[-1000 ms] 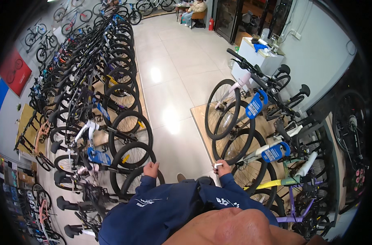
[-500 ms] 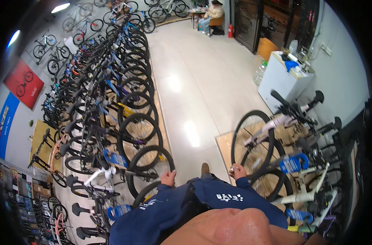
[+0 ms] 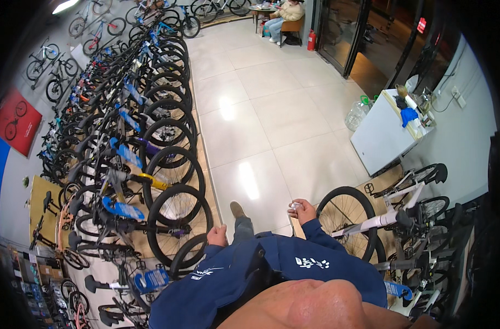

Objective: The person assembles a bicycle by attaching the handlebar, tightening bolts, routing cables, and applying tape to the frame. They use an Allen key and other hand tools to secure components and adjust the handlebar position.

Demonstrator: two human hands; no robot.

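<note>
My left hand (image 3: 217, 235) hangs in front of my jacket, fingers curled into a loose fist, and nothing shows in it. It is nearest to the front wheel (image 3: 179, 225) of a bike in the left row. My right hand (image 3: 304, 211) is closed, with a small whitish thing (image 3: 294, 206) pinched at the fingertips; its kind is too small to tell. Just right of that hand stands the black-tyred wheel (image 3: 346, 192) of a pale pink bike (image 3: 370, 222). Neither hand touches a bike.
A long row of bikes (image 3: 173, 129) lines the left side of the tiled floor (image 3: 272, 120). Ahead on the right are a white cabinet (image 3: 379, 134) and a large clear bottle (image 3: 359, 115). Farther off, a person (image 3: 285, 19) sits near a red fire extinguisher (image 3: 311, 40) and glass doors (image 3: 337, 33).
I have moved forward along the aisle, and the bikes on both sides have shifted back past me. My right hand has risen and swung inward, still pinching the small whitish thing.
</note>
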